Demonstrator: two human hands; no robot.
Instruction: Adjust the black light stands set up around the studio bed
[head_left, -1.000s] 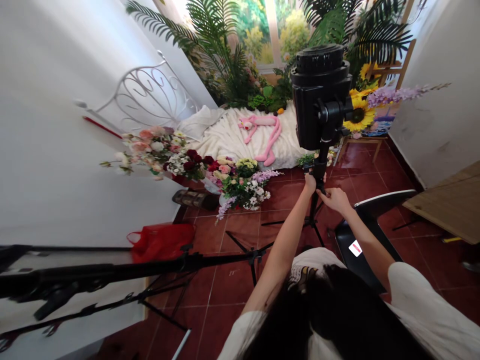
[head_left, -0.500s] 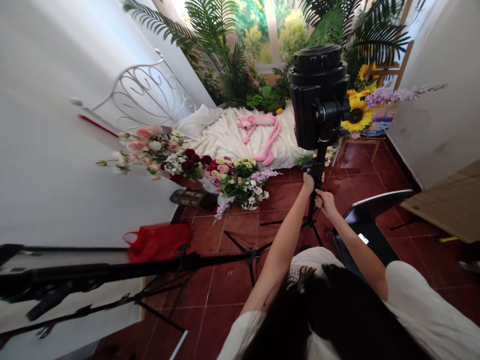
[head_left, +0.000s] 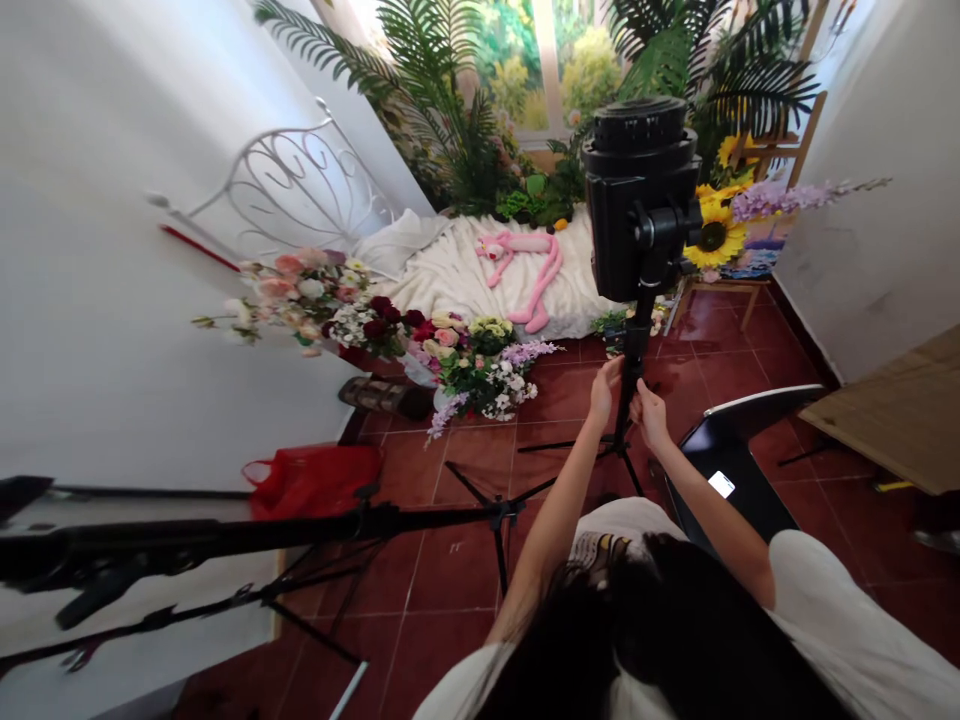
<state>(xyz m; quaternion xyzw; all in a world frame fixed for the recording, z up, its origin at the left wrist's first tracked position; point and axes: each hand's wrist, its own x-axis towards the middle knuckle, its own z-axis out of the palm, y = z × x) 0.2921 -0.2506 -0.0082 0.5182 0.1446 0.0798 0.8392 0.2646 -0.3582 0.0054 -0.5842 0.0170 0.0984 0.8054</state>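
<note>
A black studio light stands on a black stand, its lower pole running down to spread legs. My left hand is beside the pole on its left, fingers stretched upward and apart from a grip. On the other side my right hand is closed at the pole, thumb up near a joint; part of its fingers is hidden behind the forearm side.
A black chair with a phone is at the right. Flowers and a draped bed with a pink plush toy lie ahead. Another tripod extends from the left, near a red bag.
My left hand has come off the upper pole joint and moved down and left, its fingers opening. My right hand stays by the pole. The view has shifted slightly.
</note>
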